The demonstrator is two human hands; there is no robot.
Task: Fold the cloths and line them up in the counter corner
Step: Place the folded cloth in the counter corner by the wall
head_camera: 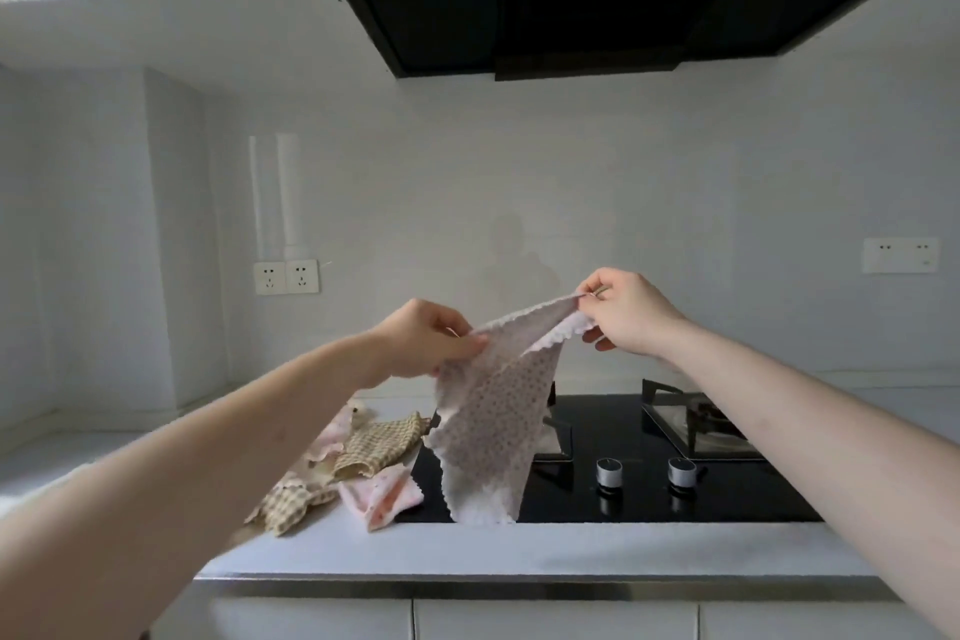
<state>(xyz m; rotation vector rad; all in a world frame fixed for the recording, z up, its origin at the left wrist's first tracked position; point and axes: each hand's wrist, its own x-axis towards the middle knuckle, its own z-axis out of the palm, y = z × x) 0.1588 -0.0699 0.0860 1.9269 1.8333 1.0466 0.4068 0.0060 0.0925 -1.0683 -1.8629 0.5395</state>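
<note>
Cloths [358,463], beige checked and pink, lie crumpled in a heap on the white counter [519,548], left of a black hob [649,499]; none looks folded yet. The person's left hand [426,340] pinches one edge of a dotted, frilled cloth [493,431], and the right hand [626,312] pinches its far corner higher up. It hangs in the air above the hob's near edge, likely stretched out to find its edges before folding. No writing is readable.

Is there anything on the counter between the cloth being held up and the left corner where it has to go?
Yes. The unfolded cloths lie heaped on the counter left of the stove, between the held cloth and the corner.
</note>
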